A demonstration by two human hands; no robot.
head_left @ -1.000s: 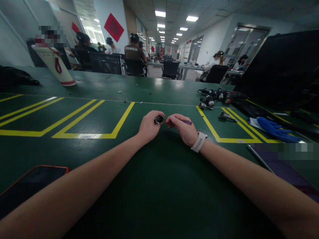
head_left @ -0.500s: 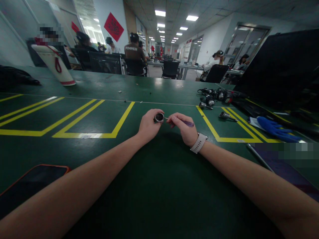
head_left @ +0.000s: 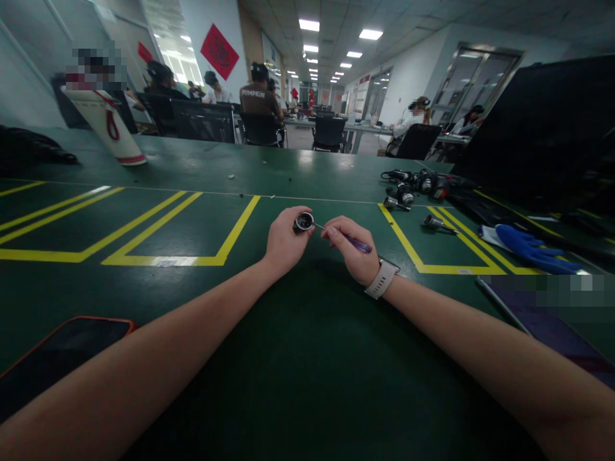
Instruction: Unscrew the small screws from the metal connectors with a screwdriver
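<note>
My left hand (head_left: pixel 284 242) is closed round a small round metal part (head_left: pixel 304 222), whose open, dark hollow end faces me. Some detail shows inside the hollow, too small to make out. In my right hand (head_left: pixel 353 246) is a screwdriver (head_left: pixel 361 245) with a purplish, see-through handle, pinched between thumb and fingers. Its thin shaft points left toward the metal part's rim; whether the tip touches it I cannot tell. Both hands are above the green table (head_left: pixel 288 358). A pale watch strap (head_left: pixel 383 278) circles my right wrist.
Metal parts with short shafts (head_left: pixel 435 223) and dark cabled tools (head_left: pixel 425 182) lie at the right, near a blue glove (head_left: pixel 528 246). An orange-edged phone (head_left: pixel 72 346) is by my left forearm. A tall cream container (head_left: pixel 108 125) stands far left. People sit beyond the table.
My left hand and the metal part have shifted slightly left and up, the part's hollow end showing more. The screwdriver is tilted a little more, its handle lower.
</note>
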